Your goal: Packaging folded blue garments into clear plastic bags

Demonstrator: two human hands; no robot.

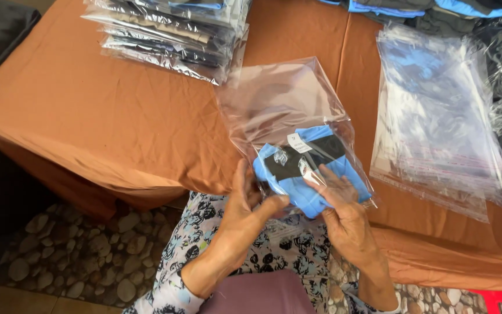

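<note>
Table [117,116]: covered in an orange-brown cloth, bearing all stock.

Stack of empty clear bags [437,116]: lies flat on the cloth to the right, many bags not yet filled.

Stack of packed bags [169,35]: at the table's far left, dark folded garments sealed in plastic, several already done.

Loose garments [425,9]: blue and dark pieces along the far edge, unbagged.

Clear plastic bag [286,99]: held at the table's near edge, open end toward the person, upper part empty and standing up off the cloth.

Folded blue and black garment [306,168]: partly inside the mouth of that bag, with a white tag on top; judged about half inserted, sealing not yet done.

Left hand [245,203]: fingers loosely curled, gripping the garment's left edge and the bag mouth.

Right hand [344,215]: fingers spread, pressing on the garment through the plastic from the right.
</note>
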